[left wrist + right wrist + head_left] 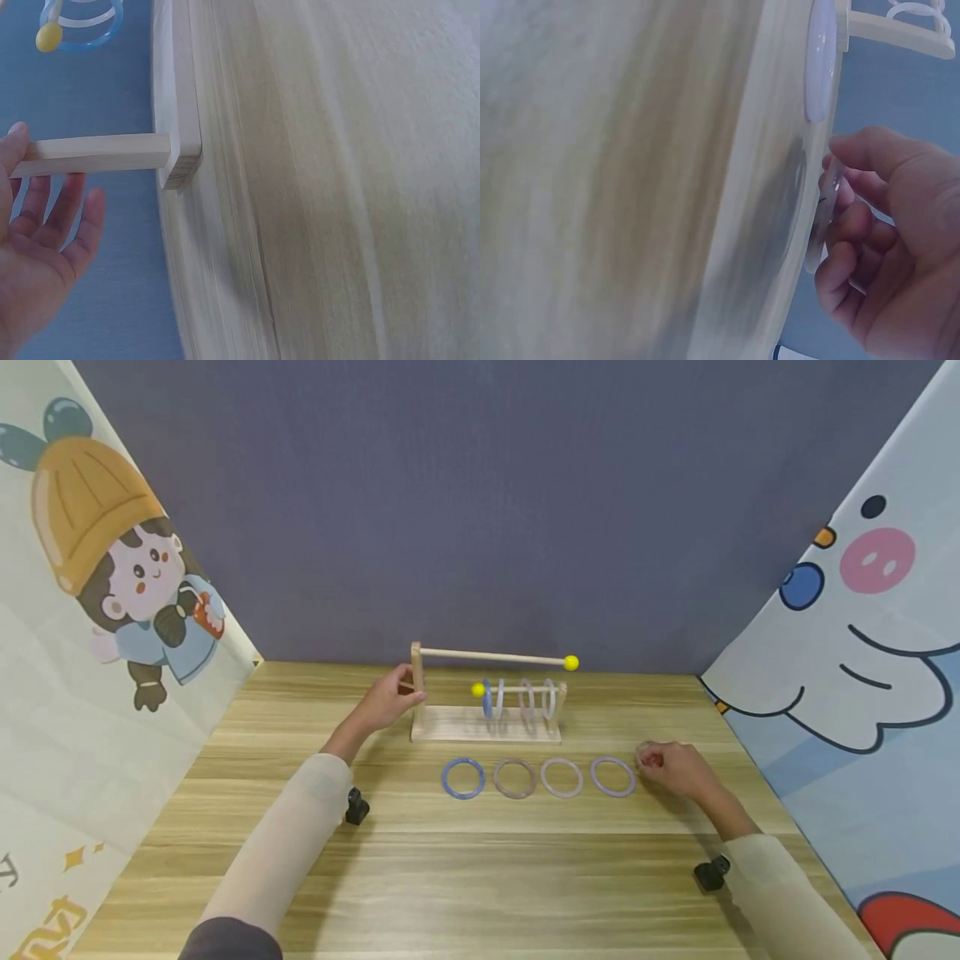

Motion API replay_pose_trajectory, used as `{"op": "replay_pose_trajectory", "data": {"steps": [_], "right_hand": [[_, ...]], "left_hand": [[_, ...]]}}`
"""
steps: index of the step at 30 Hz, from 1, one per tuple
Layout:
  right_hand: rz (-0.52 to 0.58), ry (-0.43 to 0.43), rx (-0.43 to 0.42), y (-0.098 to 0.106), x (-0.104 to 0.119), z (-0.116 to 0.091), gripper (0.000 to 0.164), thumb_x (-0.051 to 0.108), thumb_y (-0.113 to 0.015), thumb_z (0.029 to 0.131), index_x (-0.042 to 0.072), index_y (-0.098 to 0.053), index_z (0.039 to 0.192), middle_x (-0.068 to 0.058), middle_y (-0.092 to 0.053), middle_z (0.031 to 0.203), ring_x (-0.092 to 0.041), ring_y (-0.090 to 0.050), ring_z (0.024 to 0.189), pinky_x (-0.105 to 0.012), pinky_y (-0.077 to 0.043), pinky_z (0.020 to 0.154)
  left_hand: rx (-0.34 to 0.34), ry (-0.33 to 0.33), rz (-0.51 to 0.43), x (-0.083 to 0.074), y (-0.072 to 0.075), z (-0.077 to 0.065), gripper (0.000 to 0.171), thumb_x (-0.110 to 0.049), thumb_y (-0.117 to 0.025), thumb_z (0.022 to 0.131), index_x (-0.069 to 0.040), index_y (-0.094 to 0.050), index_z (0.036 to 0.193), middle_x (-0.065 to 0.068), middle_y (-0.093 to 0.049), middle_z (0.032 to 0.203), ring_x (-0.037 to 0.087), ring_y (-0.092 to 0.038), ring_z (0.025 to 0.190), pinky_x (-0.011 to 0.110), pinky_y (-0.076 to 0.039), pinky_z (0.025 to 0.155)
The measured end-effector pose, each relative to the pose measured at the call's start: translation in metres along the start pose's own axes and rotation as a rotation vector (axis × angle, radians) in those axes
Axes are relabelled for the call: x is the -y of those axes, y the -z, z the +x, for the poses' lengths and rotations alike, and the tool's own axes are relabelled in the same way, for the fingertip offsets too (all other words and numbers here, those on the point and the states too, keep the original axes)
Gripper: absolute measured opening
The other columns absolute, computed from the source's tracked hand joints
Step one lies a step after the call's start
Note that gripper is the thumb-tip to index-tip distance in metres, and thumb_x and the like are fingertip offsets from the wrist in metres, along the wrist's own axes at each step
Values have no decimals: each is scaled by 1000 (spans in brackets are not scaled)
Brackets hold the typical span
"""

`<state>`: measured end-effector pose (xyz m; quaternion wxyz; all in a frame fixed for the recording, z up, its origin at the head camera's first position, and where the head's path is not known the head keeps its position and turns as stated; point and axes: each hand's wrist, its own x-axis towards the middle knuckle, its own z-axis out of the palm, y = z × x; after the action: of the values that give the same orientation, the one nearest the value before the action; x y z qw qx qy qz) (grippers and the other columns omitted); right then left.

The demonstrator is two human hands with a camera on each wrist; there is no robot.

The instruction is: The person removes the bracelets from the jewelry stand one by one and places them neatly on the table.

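Note:
A wooden bangle stand (457, 725) stands toward the back of the table. My left hand (388, 697) grips its left post (97, 152), thumb on one side and fingers on the other. The upper bar (495, 656) is bare and ends in a yellow ball (572, 663). Several bangles hang on the lower bar, among them a blue one (487, 700). My right hand (678, 768) pinches a clear greyish bangle (821, 225) close over the table, right of the row, its fingers partly hiding it.
In front of the stand lie a blue bangle (444, 777), a brownish one (514, 797), a pale pink one (562, 796) and a lavender one (612, 795) in a row. A dark wall panel (480, 510) rises behind the table, with printed panels on both sides.

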<state>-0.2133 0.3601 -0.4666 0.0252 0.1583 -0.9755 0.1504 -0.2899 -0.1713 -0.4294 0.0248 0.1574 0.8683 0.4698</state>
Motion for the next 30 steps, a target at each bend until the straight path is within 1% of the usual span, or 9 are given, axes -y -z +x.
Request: {"op": "replay_pose_trajectory", "data": {"steps": [5,8,17,25,30], "right_hand": [[23,-17,78,-1,-4,-3,3,20,-74,85,17,-72,87,6,-68,76,-8,-57,70,-29,-48,64],[32,-22,109,-2,-4,-5,3,20,-74,86,18,-71,85,8,-66,75,-7,-55,69,-28,-46,63],[34,-19,127,-1,-3,-8,7,21,-76,84,18,-71,82,10,-66,72,-6,-54,66,-26,-44,63],[44,-11,122,0,-3,-9,10,22,-79,83,17,-70,80,11,-67,71,-3,-54,65,-24,-44,62],[55,-30,131,2,0,-11,12,21,-80,82,16,-70,78,9,-67,71,-4,-53,64,-24,-43,61]], "left_hand": [[-14,-12,-11,2,-1,0,36,-15,-64,100,2,-53,130,23,-62,126,41,-64,117,50,-57,99],[-19,-14,-11,2,-1,0,34,-15,-65,100,1,-53,128,23,-63,124,41,-65,116,50,-57,98],[-9,-10,-10,1,-1,0,36,-17,-65,100,0,-52,129,22,-62,125,41,-65,118,51,-57,99],[-5,-7,-5,0,-1,0,37,-18,-65,101,0,-52,130,22,-62,125,41,-64,119,51,-57,98],[4,-6,-8,0,0,-1,38,-17,-64,101,2,-51,132,22,-61,126,42,-64,119,51,-57,99]]}}
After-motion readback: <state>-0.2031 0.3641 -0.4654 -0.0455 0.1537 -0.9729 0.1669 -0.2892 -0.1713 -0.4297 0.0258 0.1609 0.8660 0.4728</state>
